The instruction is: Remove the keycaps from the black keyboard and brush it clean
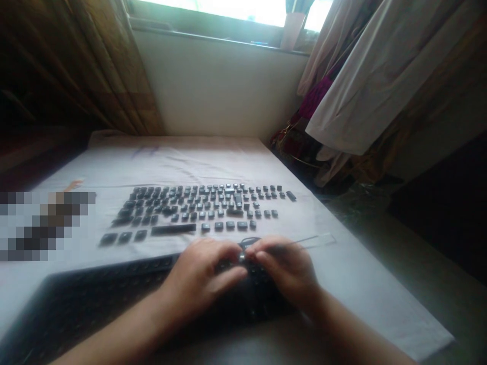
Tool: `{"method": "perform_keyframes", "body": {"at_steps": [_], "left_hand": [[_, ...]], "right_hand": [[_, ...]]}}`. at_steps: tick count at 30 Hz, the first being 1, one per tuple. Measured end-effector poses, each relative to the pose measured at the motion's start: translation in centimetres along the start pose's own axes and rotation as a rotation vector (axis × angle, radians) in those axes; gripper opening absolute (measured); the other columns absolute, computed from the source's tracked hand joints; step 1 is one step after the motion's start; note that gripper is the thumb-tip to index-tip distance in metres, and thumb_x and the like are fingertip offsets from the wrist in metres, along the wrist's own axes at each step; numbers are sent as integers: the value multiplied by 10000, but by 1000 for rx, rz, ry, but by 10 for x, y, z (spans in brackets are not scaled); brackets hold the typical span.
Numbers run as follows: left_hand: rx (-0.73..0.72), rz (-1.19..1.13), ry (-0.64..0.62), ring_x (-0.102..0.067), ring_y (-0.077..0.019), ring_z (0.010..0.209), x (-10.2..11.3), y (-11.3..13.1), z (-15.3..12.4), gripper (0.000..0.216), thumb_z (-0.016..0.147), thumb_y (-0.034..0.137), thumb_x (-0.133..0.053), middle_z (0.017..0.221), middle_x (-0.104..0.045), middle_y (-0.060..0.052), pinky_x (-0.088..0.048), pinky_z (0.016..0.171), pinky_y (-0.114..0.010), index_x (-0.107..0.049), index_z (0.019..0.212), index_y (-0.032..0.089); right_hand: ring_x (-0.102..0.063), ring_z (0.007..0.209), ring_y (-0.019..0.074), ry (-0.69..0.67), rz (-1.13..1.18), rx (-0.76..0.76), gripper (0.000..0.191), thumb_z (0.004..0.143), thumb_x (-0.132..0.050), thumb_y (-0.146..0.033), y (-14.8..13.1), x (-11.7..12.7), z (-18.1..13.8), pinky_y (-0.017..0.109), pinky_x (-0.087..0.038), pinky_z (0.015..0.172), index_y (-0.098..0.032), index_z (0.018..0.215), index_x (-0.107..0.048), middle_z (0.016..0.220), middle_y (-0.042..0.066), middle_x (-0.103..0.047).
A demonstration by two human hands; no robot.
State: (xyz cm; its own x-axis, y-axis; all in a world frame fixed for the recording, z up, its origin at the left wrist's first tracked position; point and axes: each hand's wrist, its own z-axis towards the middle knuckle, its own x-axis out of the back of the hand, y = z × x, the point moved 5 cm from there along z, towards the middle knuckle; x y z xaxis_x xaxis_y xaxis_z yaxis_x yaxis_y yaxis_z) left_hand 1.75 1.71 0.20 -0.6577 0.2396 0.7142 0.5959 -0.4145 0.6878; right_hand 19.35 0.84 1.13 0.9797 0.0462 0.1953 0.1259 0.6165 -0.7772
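Observation:
A black keyboard lies along the near edge of the table, many of its key positions without caps. My left hand rests over its right-hand part, thumb and index finger curved and apart. My right hand is closed around a slim wire tool, whose pale looped end sticks out to the right; its exact kind is unclear. Between the fingertips of both hands sits a small light spot on the keyboard, too blurred to name. Beyond the hands, loose black keycaps are laid out in rows, with a long space bar at the front.
A pale cloth covers the table. At left, a blurred-out patch hides an object. Hanging clothes and a clear plastic bag are beyond the right edge. A curtain hangs by the window.

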Motion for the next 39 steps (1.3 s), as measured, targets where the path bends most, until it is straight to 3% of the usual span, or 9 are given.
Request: {"method": "perform_keyframes", "body": {"at_steps": [7, 14, 16, 20, 26, 34, 36, 39], "left_hand": [[154, -339, -67, -667, -131, 827, -7, -8, 3, 199, 850, 398, -640, 903, -746, 24, -495, 797, -226, -732, 961, 261], [279, -452, -33, -668, -159, 875, -6, -18, 3, 197, 806, 370, -659, 921, -748, 6, -530, 889, -278, -736, 936, 244], [326, -570, -21, -668, -164, 894, -6, -21, 2, 253, 785, 398, -689, 951, -749, -7, -531, 927, -298, -730, 972, 234], [397, -751, -30, -660, -161, 873, -11, -21, 2, 348, 703, 470, -775, 928, -743, -16, -526, 928, -303, -726, 933, 214], [417, -799, -29, -640, -153, 806, -17, -19, -1, 429, 646, 534, -820, 857, -718, -22, -523, 786, -273, -696, 874, 193], [377, -798, -53, -676, -188, 973, -19, -21, -2, 401, 707, 492, -798, 1002, -742, -36, -527, 938, -310, -687, 970, 211], [360, -771, -48, -669, -184, 1002, -19, -20, -1, 403, 731, 483, -774, 1059, -736, -37, -543, 894, -281, -684, 1023, 221], [371, -710, -71, -659, -156, 884, -23, -18, 1, 357, 779, 479, -709, 1050, -726, -35, -524, 641, -199, -694, 1029, 224]], "right_hand": [[-761, 760, 174, -72, -18, 22, 107, 900, -649, -132, -2, -9, 0, 267, -630, 709, -209, 929, -718, 829, 36, -792], [-741, 853, 182, 56, -81, -38, 188, 929, -593, -106, 6, 1, -2, 301, -607, 791, -241, 992, -707, 912, 29, -775], [-727, 794, 172, 62, -129, 1, 200, 934, -567, -99, 1, 4, 1, 284, -602, 741, -241, 980, -700, 872, 25, -756], [-699, 666, 162, -68, -285, 138, 133, 907, -613, -144, -10, -2, 4, 251, -580, 611, -225, 978, -691, 785, 31, -733], [-670, 587, 153, -155, -438, 228, 79, 913, -662, -260, -7, -15, -3, 231, -543, 529, -195, 946, -692, 723, 42, -709], [-716, 688, 171, -200, -405, 144, 81, 880, -633, -167, 1, -10, 1, 250, -590, 626, -197, 933, -686, 800, 59, -740], [-707, 681, 166, -166, -393, 109, 71, 867, -629, -148, 6, -4, 6, 253, -583, 640, -195, 872, -681, 767, 45, -734], [-687, 634, 157, -94, -445, 33, 89, 851, -628, -146, 18, 5, 13, 246, -567, 616, -194, 794, -676, 702, 20, -717]]}}
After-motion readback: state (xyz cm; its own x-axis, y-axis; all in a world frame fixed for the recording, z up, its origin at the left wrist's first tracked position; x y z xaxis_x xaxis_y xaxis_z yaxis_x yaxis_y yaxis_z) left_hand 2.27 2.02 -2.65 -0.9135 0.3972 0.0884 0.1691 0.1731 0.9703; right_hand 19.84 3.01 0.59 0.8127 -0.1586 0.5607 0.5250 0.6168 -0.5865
